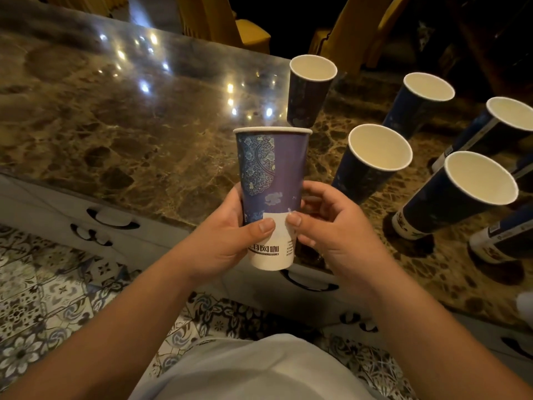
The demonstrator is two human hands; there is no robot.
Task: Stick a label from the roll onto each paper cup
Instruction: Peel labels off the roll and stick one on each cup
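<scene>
Cup (272,180) held upright in both hands over the near edge of the surface (129,134), long axis vertical, rim up. Left hand (227,241) wraps the lower left wall; right hand (331,226) cradles the lower right wall. Both thumbs press a white label (279,226) low on the facing side, one on each edge, label between them. Judgement: label is on and being smoothed down; next step likely sets this cup among the rest. Beyond and to the right of the right hand stand the other cups (377,160), open mouths up, well apart from the held one; right hand is nearer them. Label roll not in view. Cannot tell from here which standing cups carry labels.
</scene>
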